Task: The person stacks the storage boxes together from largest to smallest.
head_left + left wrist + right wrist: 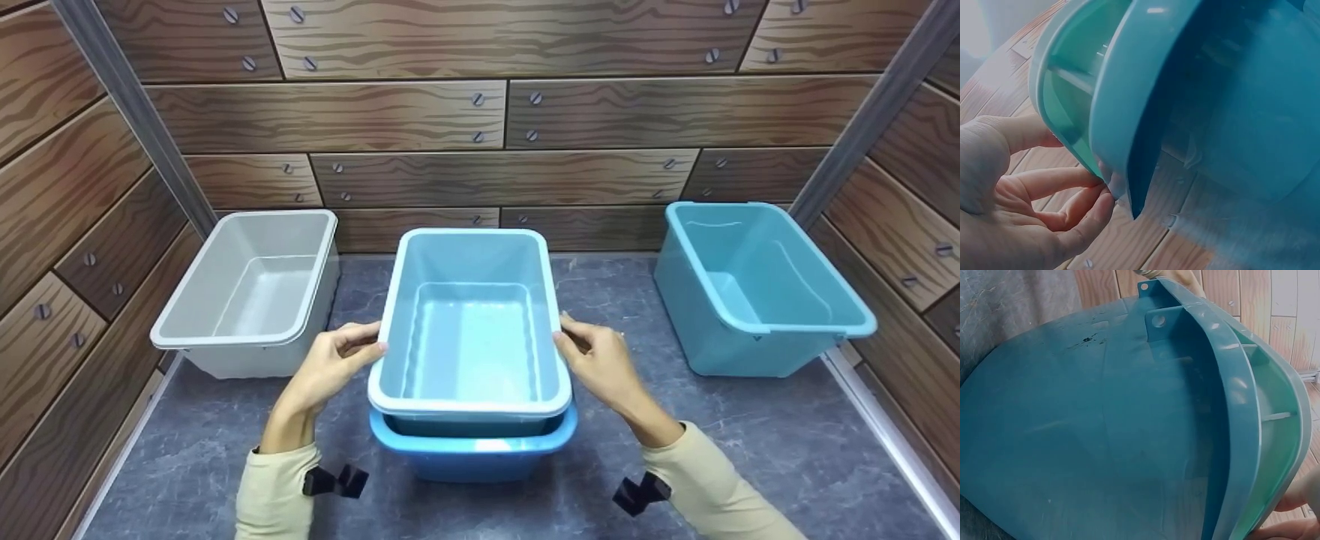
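A: While pinching the light-blue bin (471,406) by its two long rims, with the left hand (330,367) at one side and the right hand (601,361) at the other, busy with which step?

B: Probably seating it in the blue bin (474,463), or else drawing it out; cannot tell which. At any rate set partly inside, with its rim just above the lower one.

A: And for the next move?

B: Better hold both sides level and move straight up or down; if tilted, perhaps apt to jam.

A: See anything else around?

B: On the counter (611,285), see a grey bin (244,363) to the left and a teal bin (742,354) to the right, both well apart from these two.

A: And in the way?

B: Mainly the blue bin's rim, close under both hands; maybe liable to catch or cling during the move
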A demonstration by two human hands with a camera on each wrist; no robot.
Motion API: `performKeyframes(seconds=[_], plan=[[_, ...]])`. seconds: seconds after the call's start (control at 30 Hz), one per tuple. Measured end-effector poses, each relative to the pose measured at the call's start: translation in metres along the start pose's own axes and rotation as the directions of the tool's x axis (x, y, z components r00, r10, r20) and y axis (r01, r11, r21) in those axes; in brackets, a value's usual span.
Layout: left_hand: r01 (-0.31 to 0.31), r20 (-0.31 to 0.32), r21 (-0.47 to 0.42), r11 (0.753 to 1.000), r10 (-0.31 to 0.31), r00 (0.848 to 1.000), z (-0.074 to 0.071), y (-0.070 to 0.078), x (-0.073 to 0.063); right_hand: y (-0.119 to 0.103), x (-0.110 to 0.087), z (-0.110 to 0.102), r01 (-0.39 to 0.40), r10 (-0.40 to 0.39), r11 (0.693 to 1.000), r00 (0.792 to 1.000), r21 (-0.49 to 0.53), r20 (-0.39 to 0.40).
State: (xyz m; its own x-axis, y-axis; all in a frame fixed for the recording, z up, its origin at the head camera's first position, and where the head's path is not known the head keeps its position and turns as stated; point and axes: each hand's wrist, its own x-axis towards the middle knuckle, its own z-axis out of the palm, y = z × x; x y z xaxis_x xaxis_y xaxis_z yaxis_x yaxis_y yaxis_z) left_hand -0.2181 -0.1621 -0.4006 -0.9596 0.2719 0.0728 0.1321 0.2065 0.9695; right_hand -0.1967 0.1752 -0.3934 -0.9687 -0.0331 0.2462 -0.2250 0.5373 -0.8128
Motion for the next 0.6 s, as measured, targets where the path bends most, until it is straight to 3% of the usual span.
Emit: performKeyframes(seconds=[0.17, 0.4, 0.6], plan=[[-0.013, 0.013, 0.007, 1.0, 0.013, 1.0, -0.001, -0.0013, -0.0014, -0.0013, -0.0011, 0.0008, 0.013, -0.013, 1.0, 1.0, 0.012, 0.0], [0.022, -0.033, 0.021, 1.0, -0.021, 0.999, 0.0016, -0.0029, -0.0002, 0.0002, -0.0022, 0.0007, 0.019, -0.019, 1.0, 1.0, 0.013, 0.004], [0.023, -0.029, 0.028, 0.999, -0.022, 0.999, 0.0008, -0.0062, -0.001, 0.0025, -0.0016, 0.0019, 0.011, -0.011, 1.0, 1.0, -0.011, -0.005]])
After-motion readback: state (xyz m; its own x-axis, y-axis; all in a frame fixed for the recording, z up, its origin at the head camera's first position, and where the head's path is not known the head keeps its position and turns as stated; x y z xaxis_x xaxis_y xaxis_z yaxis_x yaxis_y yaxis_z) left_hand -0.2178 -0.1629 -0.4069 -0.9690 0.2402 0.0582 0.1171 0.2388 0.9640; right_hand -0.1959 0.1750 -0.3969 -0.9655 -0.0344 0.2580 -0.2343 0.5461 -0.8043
